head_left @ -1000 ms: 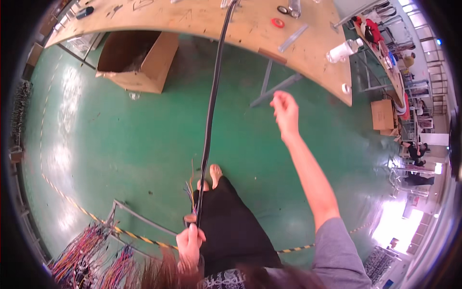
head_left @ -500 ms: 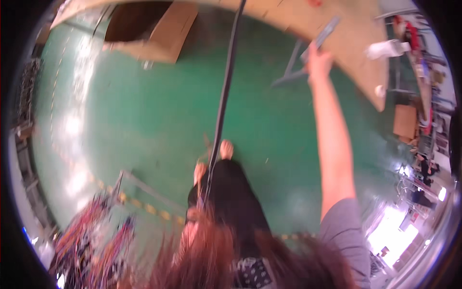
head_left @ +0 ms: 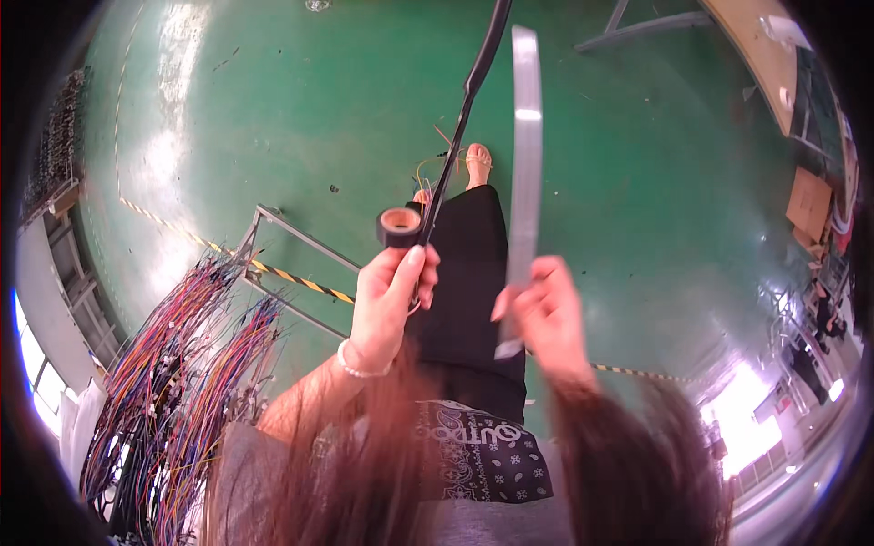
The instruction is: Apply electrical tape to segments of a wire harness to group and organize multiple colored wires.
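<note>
Slanting black cable (head_left: 462, 118), black tape roll (head_left: 393, 238) beside it; long translucent strip (head_left: 525, 173)

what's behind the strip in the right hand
Green floor shows on both sides of the strip, black clothing at its lower left; what lies directly behind it is covered.

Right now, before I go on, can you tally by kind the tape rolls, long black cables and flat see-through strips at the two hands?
Tape roll: 1, black, at the left hand
Black cable: 1, in the left hand
Flat strip: 1, in the right hand
Total: 3
</note>
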Available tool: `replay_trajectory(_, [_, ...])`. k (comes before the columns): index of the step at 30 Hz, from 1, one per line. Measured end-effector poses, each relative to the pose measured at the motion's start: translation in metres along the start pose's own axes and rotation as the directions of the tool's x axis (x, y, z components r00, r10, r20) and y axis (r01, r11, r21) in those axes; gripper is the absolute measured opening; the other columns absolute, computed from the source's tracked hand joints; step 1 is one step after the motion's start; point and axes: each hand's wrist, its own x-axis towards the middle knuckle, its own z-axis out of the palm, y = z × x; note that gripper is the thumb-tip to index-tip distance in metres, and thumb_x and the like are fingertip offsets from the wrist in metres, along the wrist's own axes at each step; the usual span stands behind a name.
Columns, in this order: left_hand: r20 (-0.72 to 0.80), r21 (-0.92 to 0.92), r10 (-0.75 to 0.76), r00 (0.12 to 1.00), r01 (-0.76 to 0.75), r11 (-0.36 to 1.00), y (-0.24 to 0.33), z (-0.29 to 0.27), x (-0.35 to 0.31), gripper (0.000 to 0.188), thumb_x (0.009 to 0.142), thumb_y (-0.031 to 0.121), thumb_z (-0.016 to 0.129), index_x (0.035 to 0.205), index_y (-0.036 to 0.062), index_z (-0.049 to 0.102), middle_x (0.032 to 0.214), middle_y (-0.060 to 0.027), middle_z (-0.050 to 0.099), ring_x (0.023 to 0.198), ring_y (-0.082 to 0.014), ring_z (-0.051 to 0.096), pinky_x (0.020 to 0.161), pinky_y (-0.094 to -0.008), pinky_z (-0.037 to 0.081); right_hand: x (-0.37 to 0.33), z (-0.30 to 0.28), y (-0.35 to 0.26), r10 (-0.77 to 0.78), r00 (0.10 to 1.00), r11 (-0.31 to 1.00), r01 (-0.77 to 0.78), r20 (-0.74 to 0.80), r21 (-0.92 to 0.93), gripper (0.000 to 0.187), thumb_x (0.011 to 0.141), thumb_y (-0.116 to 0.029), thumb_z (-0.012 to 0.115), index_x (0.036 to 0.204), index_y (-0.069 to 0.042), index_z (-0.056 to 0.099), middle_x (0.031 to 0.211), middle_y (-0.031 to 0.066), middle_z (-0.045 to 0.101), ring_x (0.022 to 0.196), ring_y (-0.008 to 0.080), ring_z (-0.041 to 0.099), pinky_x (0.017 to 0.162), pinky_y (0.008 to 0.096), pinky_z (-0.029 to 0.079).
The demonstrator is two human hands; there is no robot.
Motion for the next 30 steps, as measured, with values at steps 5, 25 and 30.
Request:
replay_trajectory(5, [0.077, 0.078, 0.108, 0.991, -0.114, 0.990, 0.001, -0.006, 0.003, 0.022, 0.100, 0.021, 0.051, 0.097, 0.0013, 0.060, 0.076, -0.0014, 0.058, 0.059, -0.0063, 0.048, 0.055, -0.0202, 0.039, -0.032, 0.078, 0.038, 0.122, 0.990, 0.986, -0.113, -0.067, 0.123, 0.019, 0.098, -0.009, 0.053, 0.110, -0.005, 0.039, 0.084, 0.0043, 0.062, 0.053, 0.0044, 0.047, 0.047, 0.0197, 0.039])
replay_trajectory(25, [0.119, 0.082, 0.183, 0.976, -0.193, 0.978, 0.001, -0.021, 0.001, 0.026, 0.101, 0.025, 0.049, 0.104, 0.0022, 0.061, 0.082, 0.0003, 0.065, 0.055, 0.0004, 0.046, 0.047, -0.0173, 0.039, -0.027, 0.123, 0.069, 0.035, 0.993, 0.993, -0.022, -0.117, 0.113, 0.020, 0.098, -0.012, 0.054, 0.111, -0.006, 0.041, 0.082, 0.0007, 0.062, 0.052, 0.0025, 0.046, 0.043, 0.0178, 0.035])
replay_trajectory(30, [0.134, 0.079, 0.157, 0.979, -0.168, 0.983, 0.005, -0.024, 0.000, 0.026, 0.100, 0.025, 0.051, 0.104, 0.0022, 0.062, 0.078, 0.0026, 0.062, 0.056, 0.0002, 0.045, 0.046, -0.0170, 0.036, -0.024, 0.126, 0.067, 0.062, 0.992, 0.990, -0.047, -0.109, 0.134, 0.019, 0.098, -0.011, 0.054, 0.111, -0.007, 0.041, 0.081, 0.0001, 0.061, 0.051, 0.0024, 0.046, 0.042, 0.0177, 0.034])
